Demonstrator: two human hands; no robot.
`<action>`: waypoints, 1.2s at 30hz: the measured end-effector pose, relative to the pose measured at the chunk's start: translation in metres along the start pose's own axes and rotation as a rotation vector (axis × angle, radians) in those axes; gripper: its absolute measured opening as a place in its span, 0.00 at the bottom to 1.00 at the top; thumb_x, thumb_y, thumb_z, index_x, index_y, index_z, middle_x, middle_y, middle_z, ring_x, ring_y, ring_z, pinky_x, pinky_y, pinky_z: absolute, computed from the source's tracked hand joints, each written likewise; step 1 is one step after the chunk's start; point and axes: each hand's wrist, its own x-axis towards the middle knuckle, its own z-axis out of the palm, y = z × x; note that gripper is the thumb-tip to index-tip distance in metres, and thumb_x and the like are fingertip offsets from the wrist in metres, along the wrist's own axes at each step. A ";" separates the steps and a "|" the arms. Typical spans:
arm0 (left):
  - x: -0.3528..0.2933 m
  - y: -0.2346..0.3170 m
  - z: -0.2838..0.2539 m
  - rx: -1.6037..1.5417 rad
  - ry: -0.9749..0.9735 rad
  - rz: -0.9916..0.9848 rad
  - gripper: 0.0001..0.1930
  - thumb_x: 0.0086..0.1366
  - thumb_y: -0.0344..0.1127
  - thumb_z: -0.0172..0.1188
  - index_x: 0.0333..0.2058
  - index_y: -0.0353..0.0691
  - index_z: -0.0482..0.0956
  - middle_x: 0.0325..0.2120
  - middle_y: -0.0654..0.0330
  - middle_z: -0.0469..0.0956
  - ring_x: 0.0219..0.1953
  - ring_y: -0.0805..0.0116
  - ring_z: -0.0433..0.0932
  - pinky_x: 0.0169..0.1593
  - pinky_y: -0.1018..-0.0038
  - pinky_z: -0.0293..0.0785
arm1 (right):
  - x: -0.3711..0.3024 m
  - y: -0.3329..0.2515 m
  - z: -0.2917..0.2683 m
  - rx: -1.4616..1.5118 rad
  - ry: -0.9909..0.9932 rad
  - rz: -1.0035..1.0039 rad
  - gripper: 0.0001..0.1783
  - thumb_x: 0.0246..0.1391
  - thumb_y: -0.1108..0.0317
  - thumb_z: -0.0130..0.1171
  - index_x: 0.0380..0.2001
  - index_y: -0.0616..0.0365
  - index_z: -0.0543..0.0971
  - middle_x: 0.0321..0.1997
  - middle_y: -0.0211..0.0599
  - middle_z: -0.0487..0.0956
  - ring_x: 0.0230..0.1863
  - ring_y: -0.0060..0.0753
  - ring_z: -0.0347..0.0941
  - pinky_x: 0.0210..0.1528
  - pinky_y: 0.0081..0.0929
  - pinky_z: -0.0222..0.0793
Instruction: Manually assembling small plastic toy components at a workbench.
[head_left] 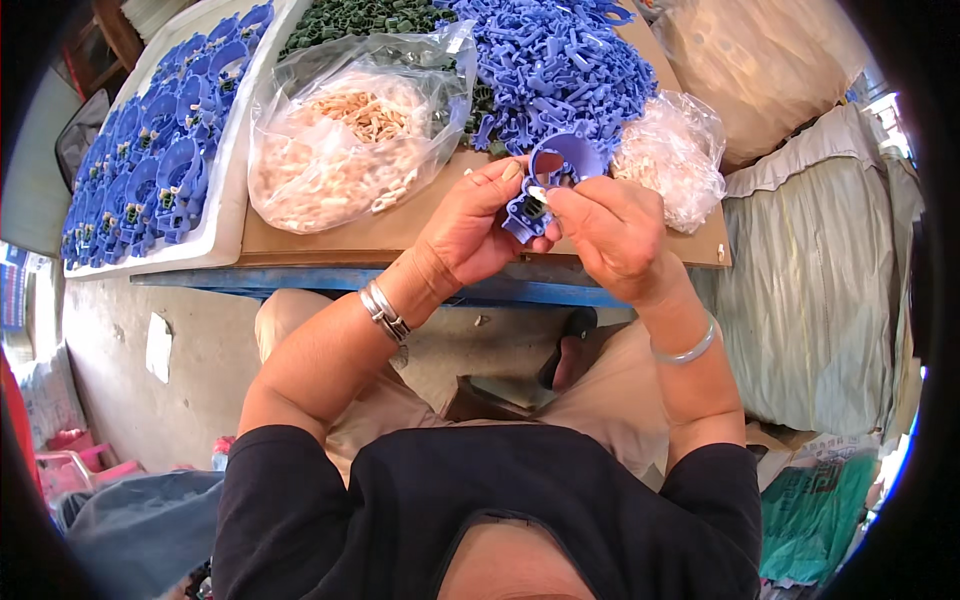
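Observation:
My left hand [478,222] grips a blue plastic part with a round ring [577,152] at its top and a dark piece set in its lower body. My right hand [615,230] is closed in a pinch on a small white piece [537,193], which touches the blue part. Both hands are above the front edge of the table. Just beyond them rises a heap of loose blue plastic pieces [560,70]. To the left of my left hand lies an open clear bag [335,150] of small cream-coloured pieces; a second clear bag [672,160] of pale pieces sits beyond my right hand.
A white foam tray [232,190] at the left holds rows of blue parts [150,150]. Dark green pieces [355,18] are heaped at the back. Large sacks [810,270] stand on the right, beside the cardboard-covered table [300,247] with its blue edge.

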 end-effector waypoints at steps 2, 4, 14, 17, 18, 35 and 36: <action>0.000 0.001 -0.001 -0.001 -0.014 -0.039 0.15 0.61 0.39 0.46 0.43 0.36 0.68 0.31 0.57 0.73 0.26 0.64 0.74 0.26 0.72 0.71 | 0.003 0.002 -0.003 -0.032 -0.023 -0.081 0.16 0.27 0.81 0.57 0.28 0.61 0.75 0.21 0.34 0.70 0.18 0.33 0.67 0.17 0.25 0.62; 0.001 0.001 -0.001 0.024 0.049 -0.088 0.14 0.61 0.39 0.45 0.40 0.36 0.69 0.28 0.57 0.72 0.22 0.63 0.73 0.23 0.74 0.68 | 0.004 0.006 -0.006 -0.072 -0.056 -0.111 0.16 0.27 0.80 0.57 0.28 0.60 0.75 0.22 0.33 0.70 0.18 0.32 0.67 0.17 0.25 0.61; 0.001 -0.002 -0.007 0.030 0.101 -0.146 0.12 0.62 0.38 0.44 0.38 0.36 0.69 0.25 0.56 0.73 0.20 0.62 0.73 0.19 0.74 0.67 | 0.010 0.005 -0.007 -0.191 -0.175 -0.210 0.11 0.30 0.71 0.54 0.25 0.60 0.74 0.20 0.29 0.66 0.17 0.28 0.63 0.17 0.24 0.57; 0.003 -0.002 -0.006 0.039 0.142 -0.124 0.11 0.62 0.38 0.44 0.37 0.36 0.69 0.25 0.57 0.73 0.20 0.62 0.74 0.20 0.73 0.68 | 0.010 0.004 -0.007 -0.220 -0.200 -0.209 0.11 0.30 0.70 0.54 0.25 0.60 0.74 0.20 0.29 0.66 0.18 0.28 0.63 0.18 0.24 0.57; 0.003 -0.002 -0.007 0.033 0.138 -0.126 0.11 0.62 0.37 0.44 0.36 0.37 0.69 0.25 0.57 0.73 0.20 0.62 0.73 0.20 0.72 0.69 | 0.011 0.004 -0.007 -0.219 -0.200 -0.209 0.11 0.30 0.70 0.54 0.25 0.60 0.74 0.20 0.29 0.66 0.18 0.28 0.63 0.18 0.24 0.57; 0.003 -0.001 0.001 0.125 0.107 -0.001 0.12 0.63 0.37 0.42 0.38 0.35 0.69 0.28 0.57 0.73 0.27 0.67 0.73 0.27 0.72 0.72 | -0.004 -0.005 0.006 0.194 -0.098 0.367 0.09 0.40 0.84 0.53 0.29 0.65 0.74 0.23 0.40 0.73 0.20 0.30 0.72 0.21 0.22 0.66; 0.003 -0.002 0.001 0.124 0.128 0.007 0.12 0.63 0.37 0.42 0.38 0.35 0.69 0.29 0.57 0.73 0.27 0.68 0.73 0.29 0.72 0.72 | -0.004 -0.005 0.008 0.194 -0.097 0.368 0.09 0.40 0.84 0.53 0.29 0.65 0.74 0.23 0.40 0.73 0.20 0.30 0.72 0.21 0.22 0.66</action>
